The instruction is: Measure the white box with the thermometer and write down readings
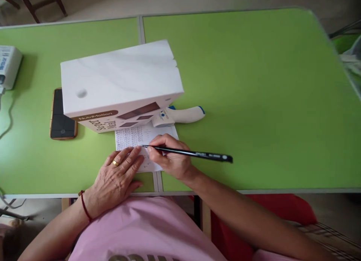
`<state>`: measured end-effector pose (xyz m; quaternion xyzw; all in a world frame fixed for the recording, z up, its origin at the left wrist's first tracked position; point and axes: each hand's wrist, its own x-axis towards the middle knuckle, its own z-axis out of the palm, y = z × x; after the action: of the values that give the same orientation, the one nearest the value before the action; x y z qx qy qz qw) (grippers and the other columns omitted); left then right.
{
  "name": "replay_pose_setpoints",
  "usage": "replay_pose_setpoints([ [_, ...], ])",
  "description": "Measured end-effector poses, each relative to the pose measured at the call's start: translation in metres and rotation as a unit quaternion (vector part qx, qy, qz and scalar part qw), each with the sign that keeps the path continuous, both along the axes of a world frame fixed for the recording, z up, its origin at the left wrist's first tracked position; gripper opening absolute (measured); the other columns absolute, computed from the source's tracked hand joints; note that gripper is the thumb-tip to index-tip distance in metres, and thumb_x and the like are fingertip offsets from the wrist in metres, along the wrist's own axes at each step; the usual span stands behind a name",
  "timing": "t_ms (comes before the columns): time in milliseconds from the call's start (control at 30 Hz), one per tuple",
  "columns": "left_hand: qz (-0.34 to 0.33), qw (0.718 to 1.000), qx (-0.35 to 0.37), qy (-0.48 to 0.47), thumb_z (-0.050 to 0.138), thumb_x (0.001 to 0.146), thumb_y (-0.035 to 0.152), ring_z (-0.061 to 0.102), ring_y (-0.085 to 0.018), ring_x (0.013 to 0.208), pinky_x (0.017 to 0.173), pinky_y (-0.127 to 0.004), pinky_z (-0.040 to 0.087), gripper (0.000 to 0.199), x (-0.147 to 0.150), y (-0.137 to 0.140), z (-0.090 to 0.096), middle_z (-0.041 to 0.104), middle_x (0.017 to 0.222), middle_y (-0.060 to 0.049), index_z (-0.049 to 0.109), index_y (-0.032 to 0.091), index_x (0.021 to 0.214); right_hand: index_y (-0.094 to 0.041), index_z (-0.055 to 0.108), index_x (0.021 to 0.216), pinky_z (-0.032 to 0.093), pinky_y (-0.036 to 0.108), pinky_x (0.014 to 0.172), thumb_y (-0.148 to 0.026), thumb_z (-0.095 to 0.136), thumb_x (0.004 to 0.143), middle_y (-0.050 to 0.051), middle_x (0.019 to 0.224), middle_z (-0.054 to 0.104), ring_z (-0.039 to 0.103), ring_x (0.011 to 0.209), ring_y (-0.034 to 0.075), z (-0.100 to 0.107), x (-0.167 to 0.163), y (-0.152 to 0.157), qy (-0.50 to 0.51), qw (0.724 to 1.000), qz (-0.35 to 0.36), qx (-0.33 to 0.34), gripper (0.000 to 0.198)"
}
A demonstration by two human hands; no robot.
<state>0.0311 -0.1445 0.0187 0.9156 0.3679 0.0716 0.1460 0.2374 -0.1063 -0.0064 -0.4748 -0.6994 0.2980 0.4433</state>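
Note:
My right hand grips a black pen, its tip down at a sheet of paper with columns of small handwriting. Flat on the lower left of that sheet rests my left hand, fingers stretched out, a gold ring on one of them. Just beyond the paper stands a white box printed "NutriMotion", which hides the sheet's far edge. At the box's right lower corner lies a white and blue handheld device, like an infrared thermometer, partly hidden by the box.
A phone in a brown case lies left of the box. Farther left, a white block with a cable sits on the green table. A seam runs across the table under the paper. A red chair is below right.

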Motion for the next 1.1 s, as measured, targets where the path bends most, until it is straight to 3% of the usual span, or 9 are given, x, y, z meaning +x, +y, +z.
replay_pose_setpoints([
  [133, 0.001, 1.0, 0.004, -0.002, 0.045, 0.102, 0.043, 0.042, -0.029, 0.137, 0.11, -0.043, 0.035, 0.049, 0.0004, 0.0, 0.0003, 0.046, 0.153, -0.013, 0.052, 0.01, 0.138, -0.024, 0.051, 0.077, 0.046, 0.021, 0.051, -0.014, 0.06, 0.084, -0.006, 0.06, 0.056, 0.052, 0.051, 0.009, -0.0015, 0.0003, -0.0001, -0.029, 0.999, 0.007, 0.032, 0.015],
  [400, 0.002, 1.0, 0.0, -0.002, 0.046, 0.102, 0.042, 0.041, -0.029, 0.137, 0.11, -0.043, 0.034, 0.05, 0.0005, -0.0007, 0.0006, 0.045, 0.153, -0.013, 0.051, 0.011, 0.139, -0.023, 0.054, 0.081, 0.047, 0.02, 0.054, -0.018, 0.059, 0.089, -0.004, 0.063, 0.059, 0.055, 0.053, 0.009, 0.0013, -0.0015, 0.0, -0.053, 0.998, 0.014, 0.036, 0.011],
  [1100, 0.004, 1.0, 0.001, 0.002, 0.05, 0.1, 0.042, 0.043, -0.029, 0.137, 0.109, -0.043, 0.034, 0.05, 0.0013, -0.0015, -0.002, 0.045, 0.153, -0.013, 0.05, 0.012, 0.139, -0.024, 0.051, 0.08, 0.047, 0.021, 0.054, -0.017, 0.058, 0.088, -0.004, 0.06, 0.06, 0.057, 0.051, 0.01, 0.0003, -0.0024, 0.0012, -0.091, 0.995, 0.012, 0.049, 0.012],
])
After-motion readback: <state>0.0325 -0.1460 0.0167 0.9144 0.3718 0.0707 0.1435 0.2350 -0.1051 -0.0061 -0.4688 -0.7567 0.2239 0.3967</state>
